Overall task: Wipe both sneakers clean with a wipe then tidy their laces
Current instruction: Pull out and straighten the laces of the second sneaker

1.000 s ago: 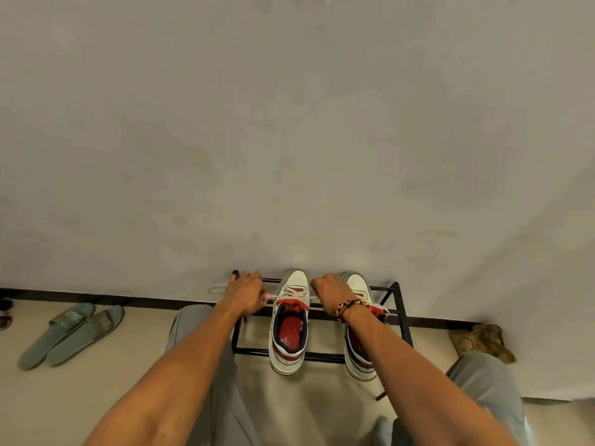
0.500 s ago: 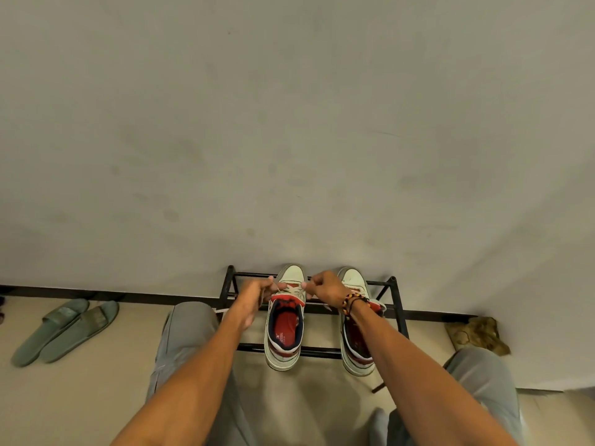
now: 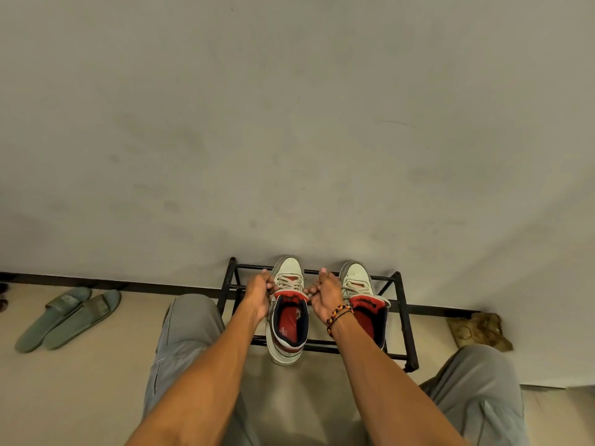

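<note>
Head view, downward, close above hands [image 3: 323, 296]

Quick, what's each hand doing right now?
Left hand: fingers curled, pinching the left sneaker's lace.
Right hand: pinching that sneaker's other lace end.

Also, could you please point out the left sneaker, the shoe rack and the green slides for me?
left sneaker [image 3: 289, 326]: head view, on its red insole.
shoe rack [image 3: 406, 336]: head view, on its right side bar.
green slides [image 3: 69, 318]: head view, where the two straps meet.
</note>
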